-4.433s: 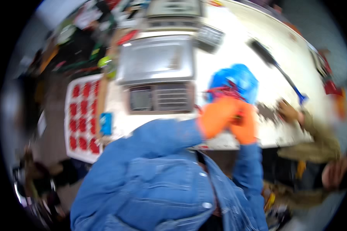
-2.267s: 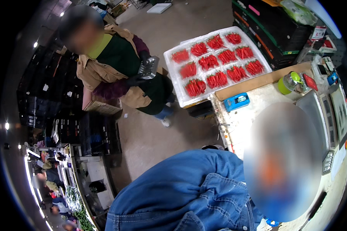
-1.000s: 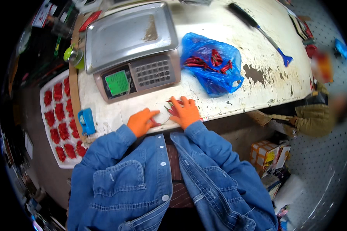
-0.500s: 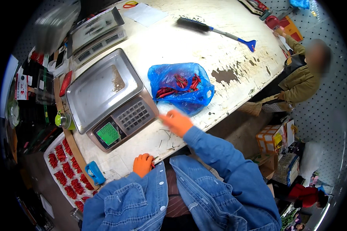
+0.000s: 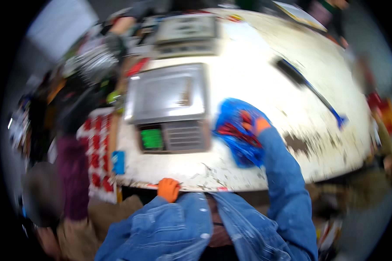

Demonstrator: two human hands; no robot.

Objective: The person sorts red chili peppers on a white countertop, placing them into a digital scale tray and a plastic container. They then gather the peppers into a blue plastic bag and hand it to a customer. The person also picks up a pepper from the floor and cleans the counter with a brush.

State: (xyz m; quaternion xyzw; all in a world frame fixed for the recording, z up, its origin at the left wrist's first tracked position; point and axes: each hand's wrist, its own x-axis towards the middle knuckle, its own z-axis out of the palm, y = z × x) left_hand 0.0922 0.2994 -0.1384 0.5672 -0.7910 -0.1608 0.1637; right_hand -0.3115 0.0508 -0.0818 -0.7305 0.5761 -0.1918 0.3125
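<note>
My right hand, in an orange glove, reaches into the blue plastic bag of red chillies. Motion blur and the bag conceal its fingers, so a grip cannot be made out. At the table's near edge rests my left hand, also gloved in orange, with its fingers curled closed. What it holds, if anything, is hidden. Between the hands and further back stands a scale with a bare metal pan and a lit green display.
A long-handled brush lies on the white table at the right. Another scale stands behind. At the left are a blue object, packs of red chillies and a person in a purple sleeve.
My view has turned, blurring the picture. My right hand has moved from beside the scale's keypad into the blue bag. My left hand stays by the table edge. A purple-sleeved person now shows at left.
</note>
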